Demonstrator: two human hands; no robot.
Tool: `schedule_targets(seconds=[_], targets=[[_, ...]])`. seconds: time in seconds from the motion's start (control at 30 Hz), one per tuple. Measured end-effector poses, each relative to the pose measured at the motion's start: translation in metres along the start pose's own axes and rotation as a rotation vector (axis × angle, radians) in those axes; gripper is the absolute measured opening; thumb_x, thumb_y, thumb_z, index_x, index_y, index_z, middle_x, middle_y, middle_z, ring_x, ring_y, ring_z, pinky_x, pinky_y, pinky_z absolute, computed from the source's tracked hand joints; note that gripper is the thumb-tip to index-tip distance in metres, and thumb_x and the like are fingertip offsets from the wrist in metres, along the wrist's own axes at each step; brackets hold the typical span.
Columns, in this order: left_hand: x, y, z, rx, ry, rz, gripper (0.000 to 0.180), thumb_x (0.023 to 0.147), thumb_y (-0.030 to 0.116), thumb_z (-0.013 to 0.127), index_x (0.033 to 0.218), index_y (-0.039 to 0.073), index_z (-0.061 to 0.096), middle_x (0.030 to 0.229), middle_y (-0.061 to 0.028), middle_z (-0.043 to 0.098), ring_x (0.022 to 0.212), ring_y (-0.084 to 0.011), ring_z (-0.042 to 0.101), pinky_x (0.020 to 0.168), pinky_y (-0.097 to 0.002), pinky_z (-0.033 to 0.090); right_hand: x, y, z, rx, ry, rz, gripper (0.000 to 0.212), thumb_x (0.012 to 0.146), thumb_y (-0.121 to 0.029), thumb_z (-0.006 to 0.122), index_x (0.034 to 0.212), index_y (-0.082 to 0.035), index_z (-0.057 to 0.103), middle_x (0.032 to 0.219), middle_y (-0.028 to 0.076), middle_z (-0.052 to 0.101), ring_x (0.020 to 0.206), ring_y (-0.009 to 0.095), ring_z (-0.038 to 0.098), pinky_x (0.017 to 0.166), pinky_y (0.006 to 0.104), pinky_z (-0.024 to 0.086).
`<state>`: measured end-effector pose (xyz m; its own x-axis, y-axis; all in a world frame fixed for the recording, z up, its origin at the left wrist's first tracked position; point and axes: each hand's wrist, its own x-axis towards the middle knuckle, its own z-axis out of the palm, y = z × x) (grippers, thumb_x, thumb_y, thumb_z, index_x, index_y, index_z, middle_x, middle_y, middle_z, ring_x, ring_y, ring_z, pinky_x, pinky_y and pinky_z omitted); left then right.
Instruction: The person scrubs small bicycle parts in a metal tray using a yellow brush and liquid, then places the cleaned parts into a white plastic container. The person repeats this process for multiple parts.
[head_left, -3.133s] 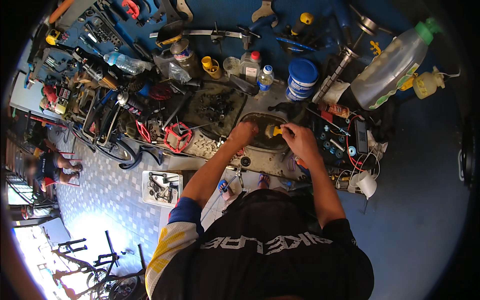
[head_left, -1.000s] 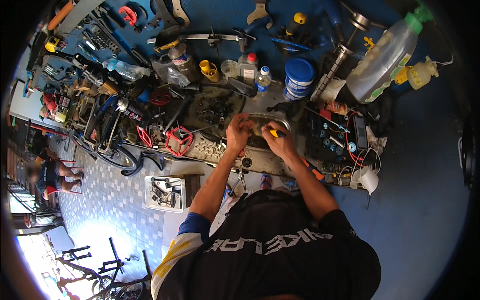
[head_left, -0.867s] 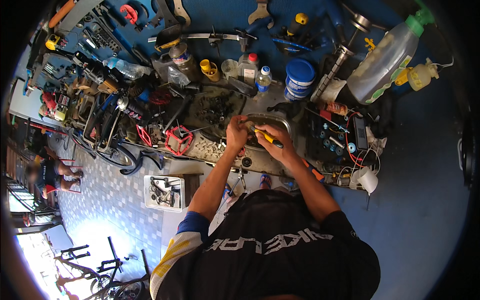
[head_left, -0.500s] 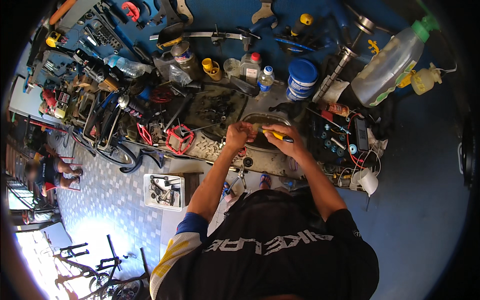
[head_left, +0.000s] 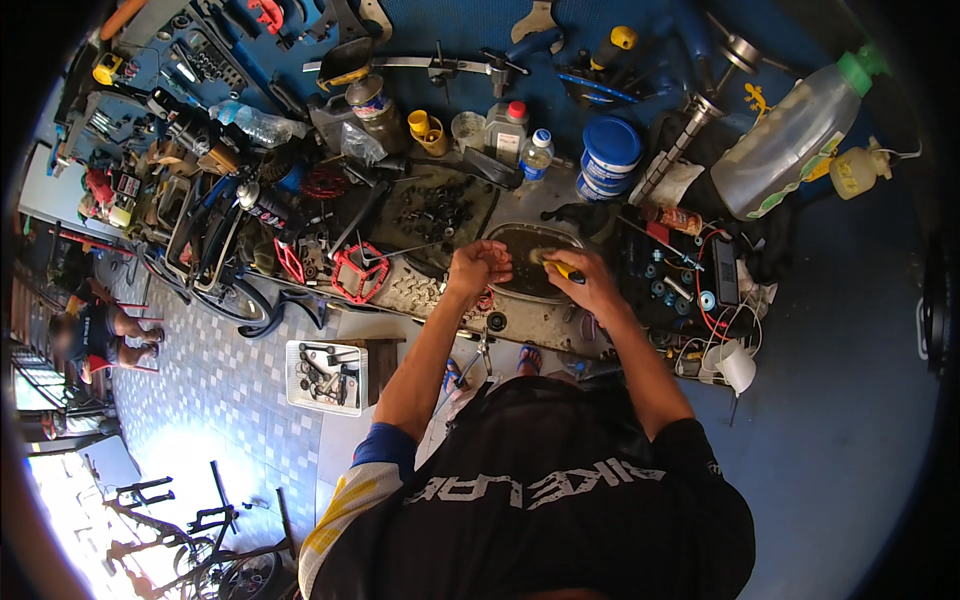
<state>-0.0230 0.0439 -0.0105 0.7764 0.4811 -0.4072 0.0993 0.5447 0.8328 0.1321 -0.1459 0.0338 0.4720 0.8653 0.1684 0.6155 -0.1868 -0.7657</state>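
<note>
Yellow-handled tool [head_left: 562, 268] pinched in right hand [head_left: 588, 283], fingers closed round it, over dark oval tray [head_left: 520, 245] on cluttered desk [head_left: 530, 320]. Left hand [head_left: 478, 266] curled just beside, at tray's left edge; contents impossible to tell. Red pedal [head_left: 360, 272] further left, blue tub [head_left: 610, 155] behind.

Workbench crowded; little bare surface. Left hand [head_left: 478, 268] and right hand [head_left: 585, 283] over dark oval tray [head_left: 530, 262], only open pocket. Left side blocked by red pedal [head_left: 360, 272] and parts heap. Behind tray: small bottles [head_left: 536, 153], blue tub [head_left: 610, 158]. Right side: tangled wires [head_left: 705, 300], large plastic bottle [head_left: 790, 135]. Free approach only from bench front edge.
</note>
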Motion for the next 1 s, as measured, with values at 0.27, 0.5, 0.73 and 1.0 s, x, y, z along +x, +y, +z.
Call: schedule_targets(seconds=[0.27,0.5,0.73,1.0], targets=[[0.017,-0.014,0.006,0.235,0.035,0.234,0.039,0.091,-0.009,0.054,0.127,-0.004,0.065,0.096,-0.0107,0.073,0.083,-0.0168,0.071,0.076,-0.0305,0.063,0.017,-0.035,0.014,0.332,0.009,0.158,0.024,0.097,-0.020,0.067,0.112,-0.002,0.070,0.095,0.013,0.074,0.083,0.016,0.069,0.073,0.0292,0.052],[0.010,0.001,0.012,0.422,0.123,0.283,0.037,0.092,-0.006,0.056,0.127,-0.003,0.064,0.096,-0.0096,0.075,0.077,-0.0112,0.069,0.066,-0.0262,0.057,0.023,-0.051,0.017,0.224,0.130,0.101,0.019,0.095,-0.019,0.070,0.105,-0.003,0.068,0.088,0.011,0.072,0.081,0.017,0.069,0.072,0.0301,0.052],[0.002,0.018,0.018,0.403,0.187,0.306,0.036,0.093,-0.001,0.060,0.129,-0.002,0.063,0.103,-0.0098,0.075,0.084,-0.0112,0.069,0.065,-0.0262,0.057,0.019,-0.041,0.038,0.401,0.146,0.324,0.022,0.099,-0.022,0.065,0.094,-0.001,0.062,0.081,0.006,0.067,0.072,0.013,0.065,0.065,0.0293,0.050],[0.002,0.015,0.021,0.376,0.137,0.249,0.031,0.095,0.008,0.065,0.125,0.000,0.062,0.111,-0.0103,0.075,0.098,-0.0141,0.071,0.065,-0.0285,0.056,0.002,-0.005,0.025,0.166,0.151,0.260,0.019,0.096,-0.025,0.067,0.103,-0.007,0.067,0.085,0.010,0.071,0.072,0.017,0.067,0.068,0.0322,0.052]])
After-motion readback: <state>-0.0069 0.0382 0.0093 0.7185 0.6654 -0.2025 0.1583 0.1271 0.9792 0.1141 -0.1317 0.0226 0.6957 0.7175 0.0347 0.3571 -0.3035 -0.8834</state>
